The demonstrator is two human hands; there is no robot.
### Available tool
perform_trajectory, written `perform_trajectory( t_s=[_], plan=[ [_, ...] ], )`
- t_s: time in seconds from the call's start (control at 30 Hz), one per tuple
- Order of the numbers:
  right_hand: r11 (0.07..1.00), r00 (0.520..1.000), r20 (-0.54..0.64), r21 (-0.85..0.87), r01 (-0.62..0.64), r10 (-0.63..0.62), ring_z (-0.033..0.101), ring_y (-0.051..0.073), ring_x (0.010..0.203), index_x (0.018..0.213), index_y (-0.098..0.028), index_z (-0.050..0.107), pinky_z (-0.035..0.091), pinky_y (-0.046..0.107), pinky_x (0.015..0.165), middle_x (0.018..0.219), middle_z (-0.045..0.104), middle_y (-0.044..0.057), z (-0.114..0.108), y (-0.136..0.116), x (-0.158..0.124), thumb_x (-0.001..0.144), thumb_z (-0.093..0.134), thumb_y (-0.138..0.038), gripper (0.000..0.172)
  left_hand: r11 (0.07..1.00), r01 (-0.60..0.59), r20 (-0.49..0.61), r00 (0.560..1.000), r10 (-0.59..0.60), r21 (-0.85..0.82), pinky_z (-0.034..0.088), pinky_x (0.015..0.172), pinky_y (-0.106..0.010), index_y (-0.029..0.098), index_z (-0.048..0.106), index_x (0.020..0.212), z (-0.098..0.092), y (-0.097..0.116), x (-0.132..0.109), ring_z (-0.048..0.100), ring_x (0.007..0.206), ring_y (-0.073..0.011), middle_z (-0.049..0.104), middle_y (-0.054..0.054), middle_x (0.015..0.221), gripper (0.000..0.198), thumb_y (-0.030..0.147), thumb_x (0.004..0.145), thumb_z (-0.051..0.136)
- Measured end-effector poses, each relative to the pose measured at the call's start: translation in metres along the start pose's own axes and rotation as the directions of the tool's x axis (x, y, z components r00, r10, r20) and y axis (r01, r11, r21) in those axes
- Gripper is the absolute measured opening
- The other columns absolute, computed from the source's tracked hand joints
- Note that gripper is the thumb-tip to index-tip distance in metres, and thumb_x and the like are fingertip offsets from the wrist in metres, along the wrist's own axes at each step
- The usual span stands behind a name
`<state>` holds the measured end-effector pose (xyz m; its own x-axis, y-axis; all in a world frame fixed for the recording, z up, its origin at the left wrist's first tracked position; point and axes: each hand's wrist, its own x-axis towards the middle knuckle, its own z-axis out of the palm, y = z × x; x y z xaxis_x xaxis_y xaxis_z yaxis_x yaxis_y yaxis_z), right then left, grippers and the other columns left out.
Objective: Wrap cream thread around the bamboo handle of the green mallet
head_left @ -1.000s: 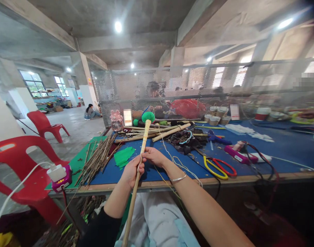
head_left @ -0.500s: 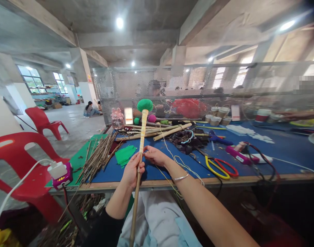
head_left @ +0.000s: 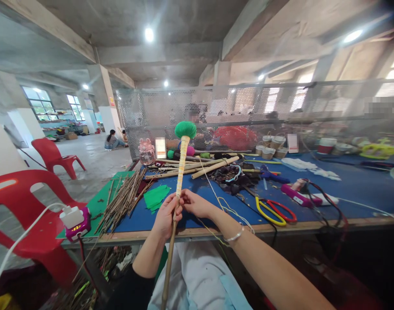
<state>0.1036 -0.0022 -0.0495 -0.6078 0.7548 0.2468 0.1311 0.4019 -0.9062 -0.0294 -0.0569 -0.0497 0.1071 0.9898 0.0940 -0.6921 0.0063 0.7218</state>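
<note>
My left hand (head_left: 164,217) is closed around a wooden stick (head_left: 168,271) that slants up from my lap. A rounded green head (head_left: 185,129) tops the stick, and pale yellow string wrapping (head_left: 182,165) covers the shaft from below the head down to my fingers. My right hand (head_left: 196,203) pinches against the stick at the lower end of the wrapping. A thin yellow string (head_left: 213,234) trails from beneath that hand over the table edge; its end between the fingertips is hidden.
Thin twigs (head_left: 121,202) and a green cloth piece (head_left: 156,197) lie left on the blue table (head_left: 197,224). Scissors (head_left: 274,211), a purple power strip (head_left: 297,196) and bamboo sticks (head_left: 216,167) lie on the table. A perforated metal screen (head_left: 151,112) stands behind. Red chairs (head_left: 32,185) are at left.
The green head has tipped slightly to the right and the stick leans a little more. My right wrist has shifted slightly right and down, its fingers still at the wrapping. My left hand keeps its grip.
</note>
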Motion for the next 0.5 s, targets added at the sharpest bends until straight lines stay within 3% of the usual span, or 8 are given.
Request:
perform_trajectory(
  t_s=[0.07, 0.1, 0.17, 0.23, 0.3, 0.33, 0.4, 0.5],
  plan=[
    [0.948, 0.984, -0.133, -0.31, 0.07, -0.116, 0.053, 0.018, 0.09, 0.106, -0.021, 0.048, 0.043, 0.033, 0.078, 0.101, 0.057, 0.006, -0.017, -0.01, -0.022, 0.067, 0.063, -0.025, 0.042, 1.0, 0.009, -0.003, 1.0, -0.008, 0.006, 0.025, 0.034, -0.009, 0.016, 0.054, 0.089, -0.001, 0.0, -0.002, 0.036, 0.043, -0.0007, 0.056, 0.0, 0.069, 0.031, 0.027, 0.065, 0.07],
    [0.893, 0.963, -0.224, -0.448, 0.033, -0.149, 0.049, 0.021, 0.102, 0.108, -0.021, 0.049, 0.038, 0.036, 0.087, 0.111, 0.054, 0.008, -0.03, -0.014, -0.037, 0.069, 0.06, -0.023, 0.041, 1.0, 0.014, -0.003, 1.0, -0.014, 0.005, 0.025, 0.034, -0.009, 0.016, 0.054, 0.089, -0.002, 0.0, -0.002, 0.036, 0.043, -0.0006, 0.057, 0.0, 0.07, 0.031, 0.027, 0.065, 0.07],
    [0.765, 0.899, -0.422, -0.615, -0.189, -0.117, 0.05, 0.022, 0.102, 0.105, -0.018, 0.053, 0.036, 0.037, 0.09, 0.109, 0.056, 0.01, -0.066, -0.015, -0.072, 0.076, 0.049, -0.023, 0.03, 1.0, 0.022, 0.0, 1.0, -0.022, -0.003, 0.025, 0.034, -0.01, 0.016, 0.054, 0.088, -0.003, 0.0, -0.003, 0.036, 0.043, -0.0007, 0.058, -0.001, 0.073, 0.03, 0.027, 0.066, 0.07],
    [0.565, 0.793, -0.604, -0.682, -0.465, -0.077, 0.054, 0.023, 0.093, 0.095, -0.014, 0.057, 0.038, 0.037, 0.085, 0.097, 0.06, 0.013, -0.106, -0.008, -0.109, 0.077, 0.044, -0.02, 0.023, 1.0, 0.026, 0.002, 1.0, -0.026, -0.013, 0.026, 0.034, -0.01, 0.016, 0.054, 0.088, -0.003, 0.0, -0.004, 0.037, 0.043, -0.0008, 0.059, -0.002, 0.074, 0.028, 0.026, 0.066, 0.069],
    [0.345, 0.711, -0.703, -0.671, -0.656, -0.016, 0.056, 0.026, 0.085, 0.093, -0.012, 0.057, 0.04, 0.039, 0.077, 0.089, 0.061, 0.015, -0.142, 0.004, -0.14, 0.074, 0.047, -0.022, 0.024, 1.0, 0.026, 0.001, 1.0, -0.026, -0.015, 0.026, 0.034, -0.01, 0.015, 0.055, 0.088, -0.002, 0.0, -0.003, 0.038, 0.043, -0.0009, 0.06, -0.002, 0.074, 0.027, 0.026, 0.067, 0.069],
    [0.282, 0.712, -0.698, -0.668, -0.688, 0.083, 0.058, 0.026, 0.078, 0.088, -0.012, 0.058, 0.042, 0.038, 0.072, 0.082, 0.061, 0.015, -0.156, 0.011, -0.152, 0.071, 0.05, -0.024, 0.022, 1.0, 0.024, 0.001, 1.0, -0.024, -0.013, 0.026, 0.034, -0.01, 0.015, 0.055, 0.088, -0.001, -0.001, -0.004, 0.038, 0.044, -0.001, 0.06, -0.002, 0.074, 0.027, 0.026, 0.067, 0.068],
    [0.282, 0.754, -0.627, -0.701, -0.656, 0.196, 0.058, 0.025, 0.072, 0.086, -0.014, 0.059, 0.042, 0.035, 0.066, 0.078, 0.062, 0.013, -0.175, 0.022, -0.167, 0.068, 0.054, -0.025, 0.021, 1.0, 0.021, 0.001, 1.0, -0.021, -0.005, 0.026, 0.035, -0.01, 0.015, 0.055, 0.088, 0.0, -0.001, -0.004, 0.038, 0.044, -0.0011, 0.06, -0.002, 0.074, 0.026, 0.026, 0.068, 0.068],
    [0.325, 0.754, -0.634, -0.685, -0.651, 0.173, 0.059, 0.025, 0.069, 0.089, -0.014, 0.058, 0.043, 0.034, 0.063, 0.079, 0.063, 0.014, -0.189, 0.033, -0.169, 0.063, 0.06, -0.026, 0.028, 1.0, 0.018, -0.004, 1.0, -0.018, 0.011, 0.025, 0.035, -0.01, 0.015, 0.056, 0.087, 0.0, -0.001, -0.004, 0.038, 0.044, -0.0012, 0.06, -0.003, 0.075, 0.027, 0.027, 0.066, 0.069]
  ],
)
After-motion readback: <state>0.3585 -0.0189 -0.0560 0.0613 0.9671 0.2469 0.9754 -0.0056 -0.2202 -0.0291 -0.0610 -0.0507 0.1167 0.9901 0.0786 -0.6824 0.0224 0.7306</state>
